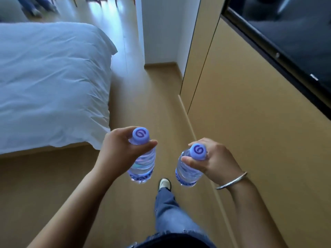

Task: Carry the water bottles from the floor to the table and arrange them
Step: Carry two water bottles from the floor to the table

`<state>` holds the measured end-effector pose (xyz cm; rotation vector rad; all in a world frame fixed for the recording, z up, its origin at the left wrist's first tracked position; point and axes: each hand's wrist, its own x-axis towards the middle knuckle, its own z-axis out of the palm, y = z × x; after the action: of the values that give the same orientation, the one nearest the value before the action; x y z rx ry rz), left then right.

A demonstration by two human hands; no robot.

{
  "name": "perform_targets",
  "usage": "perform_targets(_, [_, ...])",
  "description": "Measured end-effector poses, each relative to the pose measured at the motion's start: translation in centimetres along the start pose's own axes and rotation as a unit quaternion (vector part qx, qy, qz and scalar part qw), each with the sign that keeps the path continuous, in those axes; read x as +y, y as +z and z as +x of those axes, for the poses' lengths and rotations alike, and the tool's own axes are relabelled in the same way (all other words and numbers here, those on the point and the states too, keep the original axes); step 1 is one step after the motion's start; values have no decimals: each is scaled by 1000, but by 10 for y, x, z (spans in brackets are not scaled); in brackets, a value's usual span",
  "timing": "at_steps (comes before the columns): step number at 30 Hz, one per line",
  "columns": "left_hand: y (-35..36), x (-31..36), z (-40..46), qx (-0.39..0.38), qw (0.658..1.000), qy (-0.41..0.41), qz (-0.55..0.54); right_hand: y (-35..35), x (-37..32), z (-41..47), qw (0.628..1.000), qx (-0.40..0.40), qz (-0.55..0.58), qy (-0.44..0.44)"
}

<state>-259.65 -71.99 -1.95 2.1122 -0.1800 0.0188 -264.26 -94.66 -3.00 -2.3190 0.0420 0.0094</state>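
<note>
Each of the hands pinches a water bottle just under its cap, so the bottles hang upright and clear of the floor (pixel 136 108) for walking. The left hand (pixel 118 149), at about eleven o'clock from the forward shoe (pixel 164 183), holds the left bottle (pixel 143 165); the right hand (pixel 213 160), at about one o'clock, holds the right bottle (pixel 188 169). A neck grip likely suits a short carry. The bed (pixel 50 83) lies at ten o'clock. No worktop shows, though blurred furniture legs at twelve o'clock may mark it.
</note>
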Motion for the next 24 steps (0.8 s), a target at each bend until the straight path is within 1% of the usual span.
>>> perform_targets(5, [-1, -2, 99, 45, 998, -11, -36, -17, -14, 123, 998, -26, -26, -41])
perform_targets(12, [-18, -7, 220, 131, 990, -13, -42, -38, -39, 272, 993, -32, -67, -89])
perform_targets(16, [-27, -16, 268, 140, 990, -8, -24, -29, -45, 330, 990, -46, -74, -110])
perform_targets(20, [-37, -36, 312, 159, 987, -26, -23, -12, -53, 384, 991, -51, -60, -107])
perform_targets(24, [-55, -57, 366, 139, 989, -27, -37, 11, -66, 440, 995, -30, -57, -82])
